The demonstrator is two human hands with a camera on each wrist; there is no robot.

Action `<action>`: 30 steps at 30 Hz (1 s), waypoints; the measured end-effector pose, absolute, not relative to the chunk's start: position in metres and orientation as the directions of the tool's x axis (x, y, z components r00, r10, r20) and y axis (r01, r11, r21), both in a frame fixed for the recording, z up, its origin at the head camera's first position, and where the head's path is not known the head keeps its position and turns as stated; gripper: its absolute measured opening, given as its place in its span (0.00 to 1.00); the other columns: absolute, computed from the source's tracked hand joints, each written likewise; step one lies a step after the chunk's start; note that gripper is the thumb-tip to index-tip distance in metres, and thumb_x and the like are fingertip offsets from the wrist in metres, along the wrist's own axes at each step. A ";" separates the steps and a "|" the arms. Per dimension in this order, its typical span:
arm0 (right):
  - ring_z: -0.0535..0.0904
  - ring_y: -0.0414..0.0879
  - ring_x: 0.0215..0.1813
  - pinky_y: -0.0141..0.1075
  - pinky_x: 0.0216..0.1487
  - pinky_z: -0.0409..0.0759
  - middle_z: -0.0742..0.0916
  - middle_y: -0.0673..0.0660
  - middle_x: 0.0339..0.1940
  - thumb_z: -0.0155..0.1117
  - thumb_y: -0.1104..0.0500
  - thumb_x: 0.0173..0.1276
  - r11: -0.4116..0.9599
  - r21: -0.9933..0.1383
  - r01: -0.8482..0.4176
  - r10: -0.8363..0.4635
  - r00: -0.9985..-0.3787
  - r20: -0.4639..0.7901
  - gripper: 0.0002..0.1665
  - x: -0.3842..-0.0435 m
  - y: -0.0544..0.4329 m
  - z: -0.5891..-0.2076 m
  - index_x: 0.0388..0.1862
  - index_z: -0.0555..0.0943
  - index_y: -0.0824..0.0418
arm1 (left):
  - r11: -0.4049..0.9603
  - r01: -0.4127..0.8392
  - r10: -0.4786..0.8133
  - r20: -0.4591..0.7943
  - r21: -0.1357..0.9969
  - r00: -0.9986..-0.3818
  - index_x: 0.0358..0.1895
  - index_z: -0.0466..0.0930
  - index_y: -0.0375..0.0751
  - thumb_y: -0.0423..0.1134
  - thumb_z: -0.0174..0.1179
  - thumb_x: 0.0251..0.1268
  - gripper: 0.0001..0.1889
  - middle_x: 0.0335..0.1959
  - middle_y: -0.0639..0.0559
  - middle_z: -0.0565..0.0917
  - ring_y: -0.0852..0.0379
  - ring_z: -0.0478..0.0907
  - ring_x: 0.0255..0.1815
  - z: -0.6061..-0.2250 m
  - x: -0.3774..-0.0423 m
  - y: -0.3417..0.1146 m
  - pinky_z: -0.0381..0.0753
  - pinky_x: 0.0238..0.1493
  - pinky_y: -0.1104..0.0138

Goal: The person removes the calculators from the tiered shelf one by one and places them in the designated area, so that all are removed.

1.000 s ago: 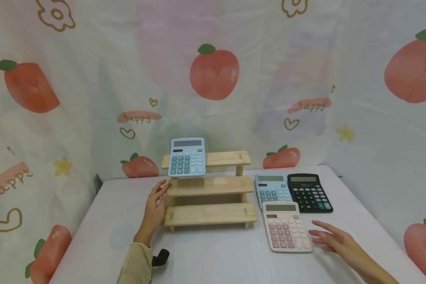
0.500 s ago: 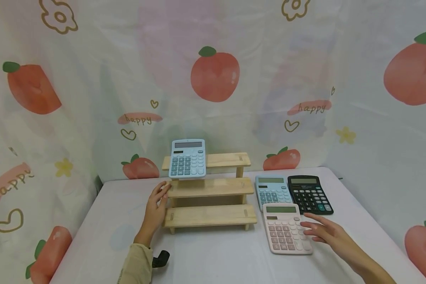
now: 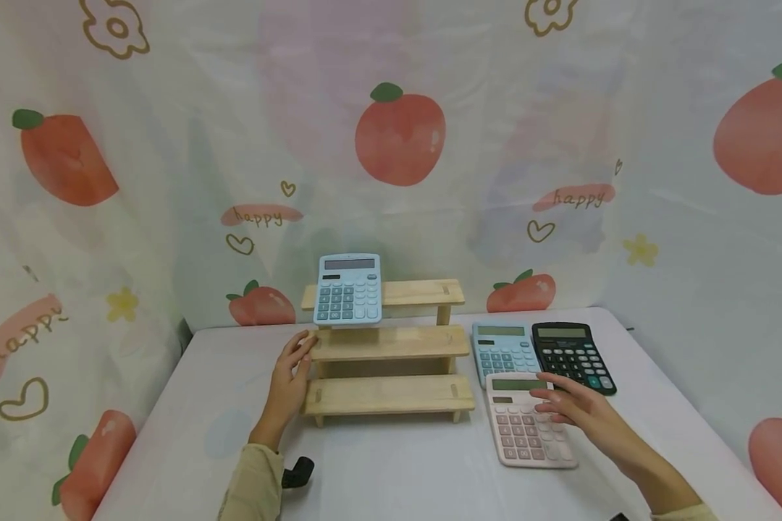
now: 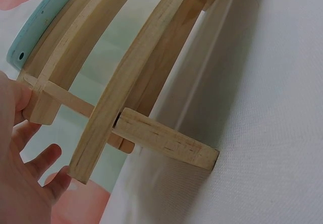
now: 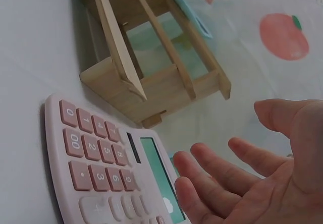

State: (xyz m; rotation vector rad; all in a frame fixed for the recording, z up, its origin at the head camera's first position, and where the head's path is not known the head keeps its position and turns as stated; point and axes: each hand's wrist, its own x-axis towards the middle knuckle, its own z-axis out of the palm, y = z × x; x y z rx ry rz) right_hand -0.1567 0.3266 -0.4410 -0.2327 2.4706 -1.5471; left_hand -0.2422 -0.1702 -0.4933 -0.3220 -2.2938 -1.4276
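Note:
At the left end of the three-tier wooden display stand [image 3: 391,394], my left hand [image 3: 289,383] holds the end of the middle board. In the left wrist view the thumb [image 4: 19,94] lies against that board end, and the lower fingers spread loosely beside it. My right hand [image 3: 583,412] is over the upper right part of a pink calculator [image 3: 528,441], fingers apart and holding nothing. The right wrist view shows its fingertips [image 5: 187,163] near the calculator's display. A light blue calculator [image 3: 347,289] leans upright on the top tier, at its left.
Behind the pink calculator lie another light blue calculator [image 3: 503,351] and a black calculator [image 3: 573,354], side by side. A small black curved object [image 3: 298,472] sits by the left sleeve. Fruit-print cloth [image 3: 400,137] hangs behind and around the white table [image 3: 391,485].
My right hand has moved left and forward, from beside the pink calculator to over its upper right part. The left hand stays at the stand, and the calculators have not moved.

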 end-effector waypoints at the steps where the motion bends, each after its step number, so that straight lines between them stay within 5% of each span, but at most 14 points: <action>1: 0.83 0.31 0.54 0.28 0.53 0.81 0.77 0.70 0.71 0.45 0.49 0.84 0.424 -0.905 -0.027 -0.252 -0.964 -0.089 0.36 -0.158 0.325 -0.440 0.80 0.55 0.67 | 0.445 0.405 -0.025 0.463 0.799 -0.886 0.67 0.76 0.32 0.30 0.49 0.77 0.19 0.75 0.37 0.69 0.33 0.64 0.75 -0.493 -0.243 -0.170 0.65 0.70 0.35; 9: 0.84 0.34 0.56 0.29 0.54 0.82 0.84 0.29 0.56 0.44 0.56 0.84 0.322 -0.936 -0.143 -0.348 -0.937 0.023 0.28 -0.165 0.313 -0.435 0.78 0.62 0.63 | 0.433 0.403 -0.029 0.459 0.806 -0.888 0.66 0.77 0.32 0.30 0.49 0.77 0.19 0.75 0.37 0.68 0.33 0.63 0.76 -0.494 -0.243 -0.169 0.64 0.72 0.36; 18: 0.84 0.35 0.57 0.29 0.56 0.81 0.85 0.43 0.63 0.44 0.55 0.84 0.301 -0.938 -0.173 -0.376 -0.925 0.051 0.31 -0.176 0.290 -0.428 0.78 0.59 0.68 | 0.432 0.381 -0.031 0.436 0.817 -0.899 0.67 0.77 0.34 0.31 0.49 0.77 0.20 0.76 0.40 0.68 0.35 0.63 0.76 -0.493 -0.243 -0.171 0.64 0.71 0.36; 25: 0.84 0.39 0.59 0.27 0.58 0.81 0.76 0.75 0.70 0.44 0.54 0.84 0.285 -0.941 -0.184 -0.394 -0.917 0.060 0.32 -0.188 0.273 -0.425 0.79 0.58 0.69 | 0.435 0.400 -0.025 0.455 0.806 -0.890 0.67 0.76 0.33 0.31 0.48 0.78 0.20 0.75 0.38 0.68 0.33 0.64 0.75 -0.492 -0.242 -0.170 0.64 0.71 0.35; 30: 0.84 0.42 0.61 0.30 0.60 0.81 0.73 0.77 0.71 0.44 0.53 0.84 0.262 -0.947 -0.186 -0.412 -0.909 0.064 0.32 -0.197 0.262 -0.425 0.79 0.58 0.68 | 0.431 0.403 -0.019 0.455 0.807 -0.890 0.67 0.76 0.32 0.32 0.48 0.78 0.19 0.75 0.37 0.68 0.32 0.63 0.75 -0.492 -0.242 -0.170 0.64 0.70 0.34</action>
